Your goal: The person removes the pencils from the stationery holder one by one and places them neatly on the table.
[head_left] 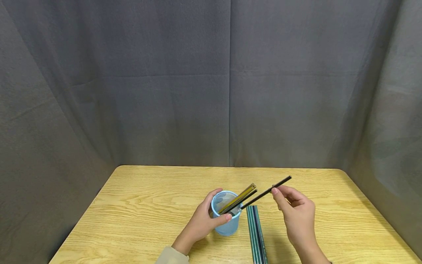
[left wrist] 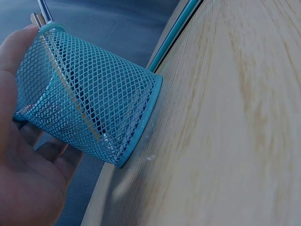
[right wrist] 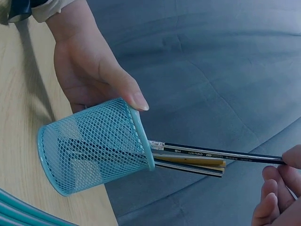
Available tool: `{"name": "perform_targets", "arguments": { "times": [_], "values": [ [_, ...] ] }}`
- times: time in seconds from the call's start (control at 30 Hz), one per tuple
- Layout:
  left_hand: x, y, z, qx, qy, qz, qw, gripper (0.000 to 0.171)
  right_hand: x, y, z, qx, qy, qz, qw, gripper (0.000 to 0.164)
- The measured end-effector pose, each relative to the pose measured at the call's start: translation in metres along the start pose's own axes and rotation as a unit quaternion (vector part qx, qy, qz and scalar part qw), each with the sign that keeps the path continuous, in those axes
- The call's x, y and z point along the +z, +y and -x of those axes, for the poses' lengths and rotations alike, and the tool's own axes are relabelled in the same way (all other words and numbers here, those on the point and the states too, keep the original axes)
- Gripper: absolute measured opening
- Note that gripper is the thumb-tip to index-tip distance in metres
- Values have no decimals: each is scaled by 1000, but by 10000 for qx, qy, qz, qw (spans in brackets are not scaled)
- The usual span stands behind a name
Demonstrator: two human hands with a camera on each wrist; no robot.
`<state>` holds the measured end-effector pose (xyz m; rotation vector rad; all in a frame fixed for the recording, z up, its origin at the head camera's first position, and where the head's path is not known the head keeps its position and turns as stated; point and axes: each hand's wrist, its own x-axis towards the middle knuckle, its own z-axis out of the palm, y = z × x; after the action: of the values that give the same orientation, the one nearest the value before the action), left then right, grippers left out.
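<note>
My left hand (head_left: 202, 219) grips a light blue mesh pencil cup (head_left: 227, 228), thumb over the near side of its rim. In the left wrist view the base of the cup (left wrist: 94, 103) is right at the tabletop. Yellow pencils (head_left: 235, 201) and a black one lean inside, ends sticking out toward the right. Between thumb and fingertips my right hand (head_left: 298, 214) pinches a black pencil (head_left: 263, 193) near its far end. That pencil slants down to the cup; its silver ferrule (right wrist: 156, 145) is right at the rim in the right wrist view.
A row of several teal-green pencils (head_left: 256, 234) lies on the wooden table (head_left: 148, 212), just right of the cup and running to the near edge of view. Grey curtains (head_left: 165, 110) hang behind the table and along both sides.
</note>
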<state>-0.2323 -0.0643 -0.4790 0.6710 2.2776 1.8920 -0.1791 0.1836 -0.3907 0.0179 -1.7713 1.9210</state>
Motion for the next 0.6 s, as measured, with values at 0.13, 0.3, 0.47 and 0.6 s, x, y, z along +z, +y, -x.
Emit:
{"name": "perform_targets", "arguments": {
  "times": [0.13, 0.3, 0.47, 0.6],
  "values": [
    [0, 0, 0, 3, 6, -8, 10000, 74, -1, -3, -2, 64, 84, -96, 9999, 15],
    [0, -2, -1, 7, 8, 15, 10000, 74, -4, -4, -3, 85, 110, -171, 9998, 16],
    [0, -1, -1, 14, 9, 37, 10000, 74, -6, -1, -4, 176, -22, 109, 9998, 17],
    [0, -1, -1, 3, 4, 47, 10000, 74, -6, 4, -5, 287, -109, 476, 9984, 18]
  ]
}}
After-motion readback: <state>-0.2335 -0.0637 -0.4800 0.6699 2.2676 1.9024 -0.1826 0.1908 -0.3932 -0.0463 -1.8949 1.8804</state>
